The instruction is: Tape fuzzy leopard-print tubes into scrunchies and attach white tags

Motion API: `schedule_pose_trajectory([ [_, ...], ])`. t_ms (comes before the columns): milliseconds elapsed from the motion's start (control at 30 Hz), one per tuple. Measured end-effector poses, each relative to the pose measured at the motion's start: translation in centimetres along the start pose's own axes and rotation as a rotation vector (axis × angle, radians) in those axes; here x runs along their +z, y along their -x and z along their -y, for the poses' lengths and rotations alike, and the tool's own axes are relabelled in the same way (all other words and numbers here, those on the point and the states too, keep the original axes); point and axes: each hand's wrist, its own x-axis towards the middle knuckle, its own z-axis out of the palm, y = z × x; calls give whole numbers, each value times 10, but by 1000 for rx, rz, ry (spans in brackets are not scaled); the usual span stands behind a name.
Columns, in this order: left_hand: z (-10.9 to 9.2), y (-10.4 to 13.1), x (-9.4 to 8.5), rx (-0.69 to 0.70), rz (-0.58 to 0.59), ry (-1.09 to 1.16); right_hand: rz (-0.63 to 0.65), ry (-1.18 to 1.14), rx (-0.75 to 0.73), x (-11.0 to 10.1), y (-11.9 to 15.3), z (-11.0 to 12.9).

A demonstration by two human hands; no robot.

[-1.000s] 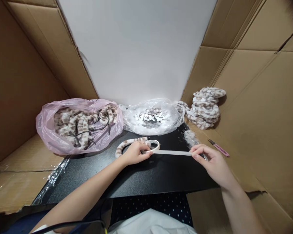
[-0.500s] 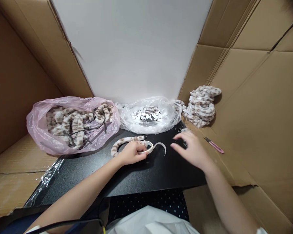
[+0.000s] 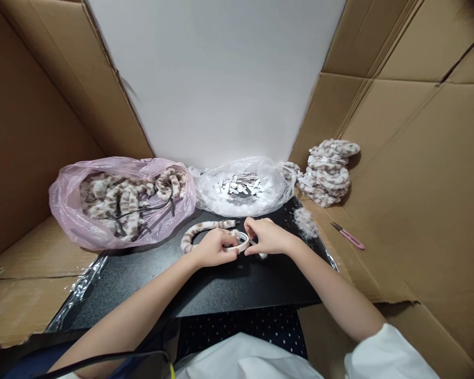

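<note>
White tape (image 3: 244, 246): this roll was over the middle of the tabletop (image 3: 237, 287), between your two hands.
Left hand (image 3: 215, 248): it was closed on the roll's near left side.
Right hand (image 3: 269, 237): it was curved inward, fingers slightly apart, right beside the roll; whether it had hold of the tape's loose end, you could not tell.
Furry strip (image 3: 205, 227): it lay bent on the tabletop, just behind your left hand.
Bags: the pink bag (image 3: 71, 221) held more furry strips; the clear bag (image 3: 209, 197) held white tags (image 3: 240, 185).
Right side: a furry pile (image 3: 327, 176), loose fluff (image 3: 306, 222) and pink snips (image 3: 349, 237) lay there, the snips pointing toward the pile.
Sticking risk: a slack end could have curled onto itself or your fingers, and the fluff or fur could have fouled its glue.
Slipping risk: a sharp pull against a light left-hand hold could have twisted the roll free.
</note>
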Motion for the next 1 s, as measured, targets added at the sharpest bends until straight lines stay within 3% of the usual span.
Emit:
schedule_pose_trajectory([
  [133,-1,0,-1,-7,8,-1,41,-87,19,-2,2,3],
  [333,0,0,-1,8,25,-24,-76,100,19,2,0,1],
  [467,3,1,-1,11,10,-31,-39,68,27,7,-3,0],
  [700,6,0,-7,-54,-11,-31,-18,166,84,-4,23,11],
  [1000,-8,-6,-9,-234,-124,114,-282,431,-30,11,34,25],
])
